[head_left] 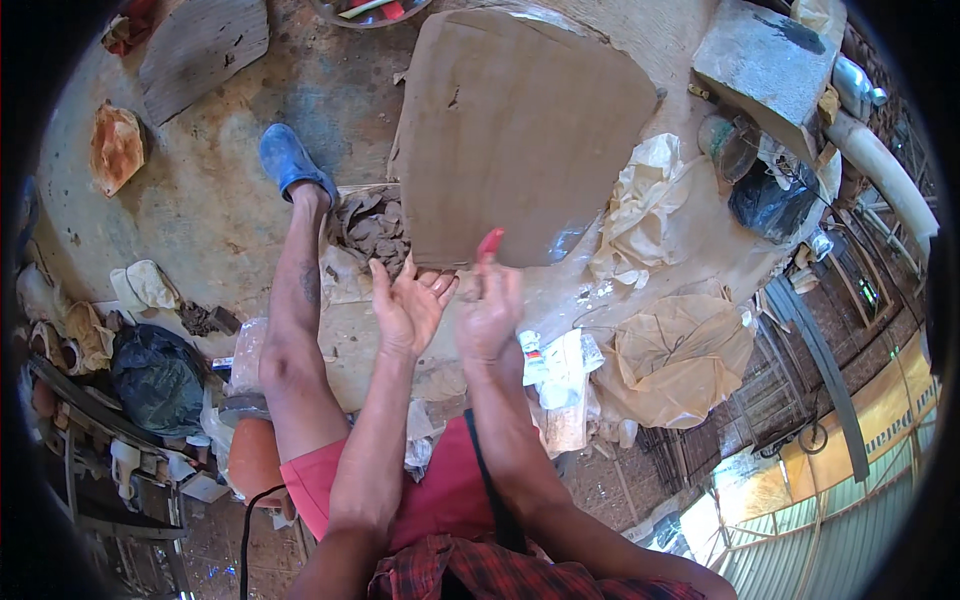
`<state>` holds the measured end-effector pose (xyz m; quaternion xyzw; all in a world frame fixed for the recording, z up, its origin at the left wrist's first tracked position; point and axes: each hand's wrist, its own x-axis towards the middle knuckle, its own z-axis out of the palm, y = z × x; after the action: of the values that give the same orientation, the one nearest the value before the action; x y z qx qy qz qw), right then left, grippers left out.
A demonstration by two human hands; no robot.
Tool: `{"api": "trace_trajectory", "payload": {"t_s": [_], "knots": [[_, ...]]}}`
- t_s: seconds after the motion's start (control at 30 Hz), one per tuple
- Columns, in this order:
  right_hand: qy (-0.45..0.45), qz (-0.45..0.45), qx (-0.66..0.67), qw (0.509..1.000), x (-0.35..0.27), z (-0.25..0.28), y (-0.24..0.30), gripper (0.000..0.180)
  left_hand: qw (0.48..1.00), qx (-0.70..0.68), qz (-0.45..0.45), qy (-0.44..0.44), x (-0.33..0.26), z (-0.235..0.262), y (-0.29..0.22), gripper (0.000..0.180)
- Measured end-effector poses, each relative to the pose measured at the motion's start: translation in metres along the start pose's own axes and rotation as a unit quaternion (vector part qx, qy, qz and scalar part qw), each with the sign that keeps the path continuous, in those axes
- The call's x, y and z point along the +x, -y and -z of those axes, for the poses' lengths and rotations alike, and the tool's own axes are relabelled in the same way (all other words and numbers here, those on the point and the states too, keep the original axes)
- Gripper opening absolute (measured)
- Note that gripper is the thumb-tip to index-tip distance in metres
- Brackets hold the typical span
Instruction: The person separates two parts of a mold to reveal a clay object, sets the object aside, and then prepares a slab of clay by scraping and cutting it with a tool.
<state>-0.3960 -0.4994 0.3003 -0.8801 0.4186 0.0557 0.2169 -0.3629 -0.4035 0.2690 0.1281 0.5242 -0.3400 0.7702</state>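
A broad slab of brown clay (520,130) lies in front of me, smooth on top with a few small marks. My left hand (408,312) is open, palm up and fingers apart, right by the slab's near edge; I cannot tell whether the fingertips touch it. Closed and a little blurred, my right hand (486,315) is beside it, at the same edge. A small red tool (491,241) sticks up out of its fingers, over the slab; the rest of the tool is hidden. Torn clay scraps (378,228) are heaped left of the slab.
My left foot, in a blue clog (290,160), rests beside the scraps. Crumpled cream paper (640,205) lines the slab's right side. Farther right are a grey block (765,65) and a brown wrapped bundle (680,360). An orange-brown pot (255,460) stands by my left thigh.
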Motion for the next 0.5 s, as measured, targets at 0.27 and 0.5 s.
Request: {"api": "trace_trajectory", "payload": {"t_s": [0.27, 0.5], "knots": [[-0.007, 0.097, 0.144, 0.985, -0.004, -0.025, 0.076, 0.028, 0.997, 0.032, 0.025, -0.07, 0.007, 0.013, -0.045, 0.094], [-0.212, -0.232, 0.125, 0.941, 0.101, 0.042, -0.006, 0.004, 0.996, 0.062, 0.05, 0.029, 0.01, -0.011, -0.022, 0.097]]}}
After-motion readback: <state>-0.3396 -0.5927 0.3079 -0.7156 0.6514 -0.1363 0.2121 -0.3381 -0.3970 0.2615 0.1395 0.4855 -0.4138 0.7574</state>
